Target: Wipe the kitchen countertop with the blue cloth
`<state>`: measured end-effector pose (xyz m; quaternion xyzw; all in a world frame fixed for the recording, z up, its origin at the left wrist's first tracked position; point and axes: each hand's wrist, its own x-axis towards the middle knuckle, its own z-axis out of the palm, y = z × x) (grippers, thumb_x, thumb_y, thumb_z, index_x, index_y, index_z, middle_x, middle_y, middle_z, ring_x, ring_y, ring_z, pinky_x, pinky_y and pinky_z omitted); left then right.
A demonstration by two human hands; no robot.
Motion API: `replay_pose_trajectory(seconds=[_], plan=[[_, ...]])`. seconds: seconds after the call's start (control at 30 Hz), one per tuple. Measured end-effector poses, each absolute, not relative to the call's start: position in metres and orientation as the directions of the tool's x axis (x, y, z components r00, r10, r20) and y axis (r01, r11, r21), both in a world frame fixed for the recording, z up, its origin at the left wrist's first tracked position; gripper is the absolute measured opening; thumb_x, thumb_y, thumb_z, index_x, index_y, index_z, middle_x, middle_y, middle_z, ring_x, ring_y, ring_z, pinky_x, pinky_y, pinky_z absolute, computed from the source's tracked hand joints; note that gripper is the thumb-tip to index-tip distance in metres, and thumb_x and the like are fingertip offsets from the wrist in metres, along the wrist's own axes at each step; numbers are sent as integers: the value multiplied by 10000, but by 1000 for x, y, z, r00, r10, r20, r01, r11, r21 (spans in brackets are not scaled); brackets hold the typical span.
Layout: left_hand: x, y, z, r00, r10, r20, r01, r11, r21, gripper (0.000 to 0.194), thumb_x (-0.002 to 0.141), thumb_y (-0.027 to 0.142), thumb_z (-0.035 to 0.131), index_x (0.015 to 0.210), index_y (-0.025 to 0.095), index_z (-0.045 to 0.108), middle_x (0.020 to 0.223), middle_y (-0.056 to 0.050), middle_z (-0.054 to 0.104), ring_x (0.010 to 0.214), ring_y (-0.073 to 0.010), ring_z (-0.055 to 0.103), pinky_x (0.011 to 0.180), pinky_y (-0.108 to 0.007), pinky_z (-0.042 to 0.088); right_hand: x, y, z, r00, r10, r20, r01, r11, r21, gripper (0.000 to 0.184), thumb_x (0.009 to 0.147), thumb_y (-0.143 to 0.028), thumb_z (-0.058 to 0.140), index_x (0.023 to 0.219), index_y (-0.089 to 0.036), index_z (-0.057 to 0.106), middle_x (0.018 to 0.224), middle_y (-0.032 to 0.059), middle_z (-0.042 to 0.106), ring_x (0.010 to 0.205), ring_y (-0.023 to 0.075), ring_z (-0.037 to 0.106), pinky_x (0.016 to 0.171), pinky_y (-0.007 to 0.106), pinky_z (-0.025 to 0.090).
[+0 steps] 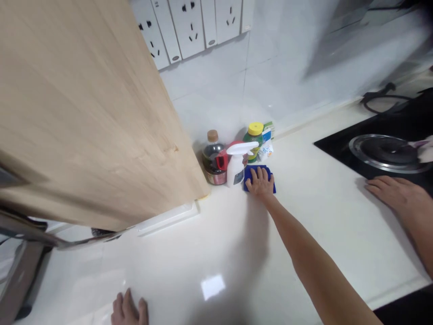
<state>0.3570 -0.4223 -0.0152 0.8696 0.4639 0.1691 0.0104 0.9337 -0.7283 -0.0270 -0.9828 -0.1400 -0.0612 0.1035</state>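
Observation:
My right hand (260, 183) reaches far across the white countertop (209, 253) and lies flat, fingers spread, on a blue cloth (271, 179) by the back wall. The cloth touches the base of a white spray bottle (236, 168). Only the fingers of my left hand (129, 310) show at the bottom edge. They rest flat on the counter and hold nothing.
A dark sauce bottle with a cork cap (213, 155), a yellow-lidded green jar (255, 137) and a small packet crowd the corner behind the cloth. A wooden cabinet side (84, 113) looms at left. Another person's hand (394, 192) rests by the black gas hob (382, 151). Wall sockets (189, 27) sit above.

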Motion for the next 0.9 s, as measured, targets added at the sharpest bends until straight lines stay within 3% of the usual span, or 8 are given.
replay_pose_trajectory(seconds=[0.37,0.53,0.9], plan=[[362,-434,-6,512,825,239,817,-554,160,695,953,504,275,1398,23,505,1514,-298,409,1486,-398,303,1174,-600,294,789,-723,-25,942,273,193,304,-940,-153,628,956,-380,307,1526,-126,369,1616,187,331,1495,345,261,1196,654,193],[363,-438,-3,504,838,210,823,-540,176,685,952,484,291,1411,20,498,1530,-298,395,1500,-395,277,1184,-606,272,729,-674,-20,911,393,121,410,-892,-188,658,945,-401,345,1550,-141,337,1636,185,284,1515,357,235,1215,652,135],[362,-441,-2,488,849,201,831,-522,191,674,963,453,291,1430,9,490,1544,-297,382,1500,-400,272,1193,-609,250,730,-605,1,797,604,-4,573,-757,-314,626,956,-423,335,1549,-223,350,1662,137,242,1540,312,188,1227,627,96]])
